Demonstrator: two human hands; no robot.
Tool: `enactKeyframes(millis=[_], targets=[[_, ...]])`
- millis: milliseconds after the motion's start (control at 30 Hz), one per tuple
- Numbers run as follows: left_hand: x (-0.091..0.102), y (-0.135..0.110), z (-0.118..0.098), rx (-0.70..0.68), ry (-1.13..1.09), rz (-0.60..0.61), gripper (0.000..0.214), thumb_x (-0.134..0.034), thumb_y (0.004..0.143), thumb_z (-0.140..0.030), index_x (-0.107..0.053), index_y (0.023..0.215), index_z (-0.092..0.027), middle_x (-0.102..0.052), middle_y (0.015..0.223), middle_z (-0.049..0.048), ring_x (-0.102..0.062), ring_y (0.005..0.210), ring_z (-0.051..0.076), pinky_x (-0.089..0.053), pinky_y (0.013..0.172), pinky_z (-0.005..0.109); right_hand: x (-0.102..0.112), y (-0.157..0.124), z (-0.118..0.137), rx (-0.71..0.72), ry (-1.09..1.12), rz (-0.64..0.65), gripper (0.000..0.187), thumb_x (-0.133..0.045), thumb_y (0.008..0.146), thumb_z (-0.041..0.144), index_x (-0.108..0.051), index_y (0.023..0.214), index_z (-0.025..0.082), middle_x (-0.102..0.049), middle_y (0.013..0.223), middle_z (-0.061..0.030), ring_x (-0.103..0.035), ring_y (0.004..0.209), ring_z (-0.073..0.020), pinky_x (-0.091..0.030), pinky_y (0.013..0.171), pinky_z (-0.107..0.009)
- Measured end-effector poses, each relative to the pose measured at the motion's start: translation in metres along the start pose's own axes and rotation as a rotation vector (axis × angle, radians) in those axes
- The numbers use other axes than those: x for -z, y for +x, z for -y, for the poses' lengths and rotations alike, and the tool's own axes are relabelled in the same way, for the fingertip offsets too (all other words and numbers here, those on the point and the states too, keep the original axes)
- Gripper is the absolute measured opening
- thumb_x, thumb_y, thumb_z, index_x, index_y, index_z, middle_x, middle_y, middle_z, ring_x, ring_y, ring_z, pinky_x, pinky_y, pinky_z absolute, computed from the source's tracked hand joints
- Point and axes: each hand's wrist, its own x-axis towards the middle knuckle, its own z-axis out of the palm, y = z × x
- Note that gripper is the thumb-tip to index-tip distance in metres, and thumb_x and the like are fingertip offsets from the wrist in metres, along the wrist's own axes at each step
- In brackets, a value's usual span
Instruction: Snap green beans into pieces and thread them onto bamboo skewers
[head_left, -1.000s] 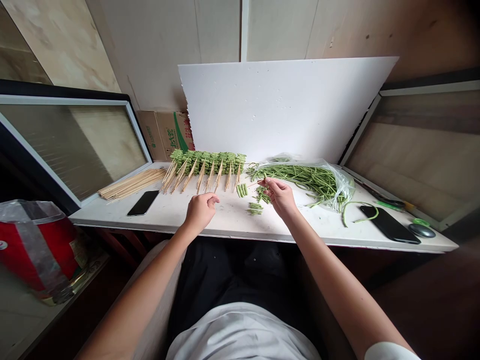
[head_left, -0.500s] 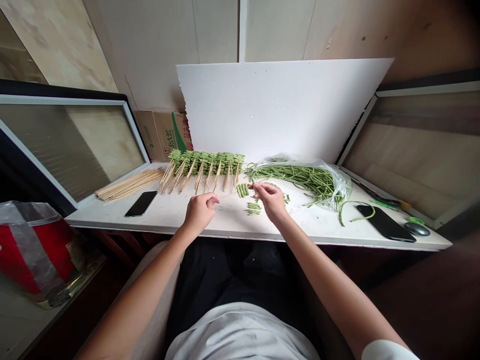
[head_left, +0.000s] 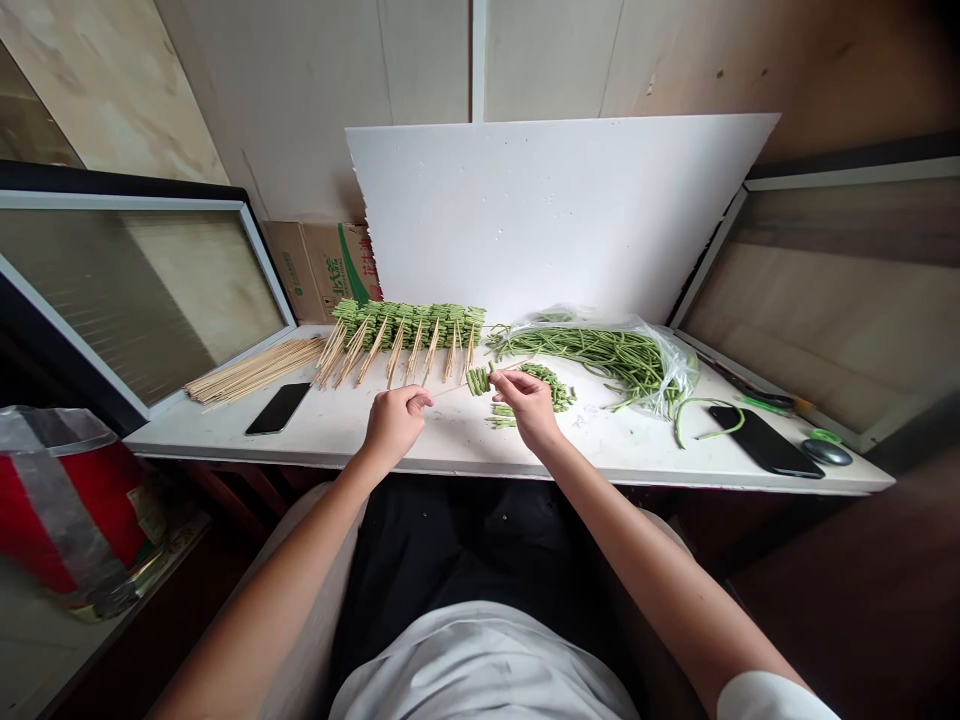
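My left hand [head_left: 397, 428] is closed round the near end of a thin wooden skewer [head_left: 448, 389]. Several short cut green bean pieces [head_left: 478, 381] sit side by side on the skewer. My right hand [head_left: 525, 400] pinches one more piece of green bean [head_left: 493, 370] close to the row, at the skewer's far part. Under and behind the right hand lie a small group of cut pieces [head_left: 501, 415] and a larger pile of cut beans [head_left: 551, 383] on the white table.
Stacked bean skewers [head_left: 409, 322] stand at the back, left of long beans [head_left: 592, 350] in a plastic bag [head_left: 667, 395]. Bare skewers [head_left: 251, 372] and a phone [head_left: 277, 409] lie left. Another phone [head_left: 765, 441] and a dark rounded object [head_left: 827, 452] lie right.
My right hand has shifted slightly left, bringing a bean piece up to the skewered row. The larger pile of cut beans shows more now. My left hand still holds the skewer.
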Motion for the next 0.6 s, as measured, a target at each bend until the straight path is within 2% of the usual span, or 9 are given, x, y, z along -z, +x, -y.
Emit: enactKeyframes(millis=[233,300,367,433,467,600], targets=[[0.001,-0.001,-0.006,-0.017,-0.042,0.015,0.025,-0.057,0.091,-0.018,-0.08,0.082,-0.019,-0.073,0.069,0.0036,-0.061,0.059,0.018,-0.046,0.065,0.029,0.005,0.006,0.001,-0.02,0.031,0.041,0.036,-0.095,0.069,0.054,-0.085,0.085,0.024,-0.081,0.097,-0.006,-0.074,0.088,-0.0207,-0.063,0.074,-0.032],[0.002,-0.001,-0.007,-0.023,-0.046,0.006,0.025,-0.057,0.092,-0.019,-0.08,0.083,-0.019,-0.072,0.067,0.0032,-0.059,0.057,0.017,-0.046,0.065,0.029,0.013,0.012,0.003,-0.002,0.016,0.071,0.038,-0.091,0.073,0.059,-0.085,0.088,0.025,-0.081,0.103,-0.0071,-0.075,0.097,-0.0229,-0.063,0.075,-0.031],[0.002,0.0,-0.006,-0.021,-0.041,-0.001,0.025,-0.057,0.092,-0.019,-0.08,0.083,-0.018,-0.072,0.066,0.003,-0.058,0.056,0.017,-0.045,0.064,0.029,0.025,0.02,0.004,0.041,-0.039,0.115,0.043,-0.079,0.084,0.066,-0.086,0.096,0.025,-0.081,0.112,-0.0088,-0.074,0.108,-0.0256,-0.063,0.076,-0.032],[0.002,0.001,-0.004,-0.011,-0.034,-0.001,0.025,-0.057,0.093,-0.02,-0.08,0.083,-0.018,-0.072,0.066,0.003,-0.057,0.055,0.017,-0.044,0.063,0.029,0.041,0.028,0.002,0.101,-0.203,0.174,0.048,-0.066,0.094,0.068,-0.085,0.105,0.025,-0.081,0.118,-0.0101,-0.073,0.113,-0.0278,-0.063,0.079,-0.035],[0.002,0.002,-0.002,-0.005,-0.031,0.002,0.025,-0.057,0.093,-0.02,-0.08,0.083,-0.018,-0.072,0.066,0.003,-0.058,0.056,0.017,-0.044,0.063,0.029,0.049,0.032,0.0,0.133,-0.343,0.203,0.046,-0.066,0.096,0.065,-0.085,0.105,0.025,-0.081,0.117,-0.0106,-0.074,0.111,-0.0288,-0.062,0.081,-0.037],[0.0,0.002,0.001,0.001,-0.031,0.013,0.025,-0.057,0.094,-0.021,-0.08,0.085,-0.018,-0.072,0.068,0.0031,-0.061,0.059,0.018,-0.046,0.065,0.029,0.073,0.043,-0.017,0.291,-0.954,0.347,0.02,-0.072,0.097,0.037,-0.086,0.097,0.023,-0.083,0.107,-0.012,-0.073,0.102,-0.032,-0.049,0.107,-0.053]])
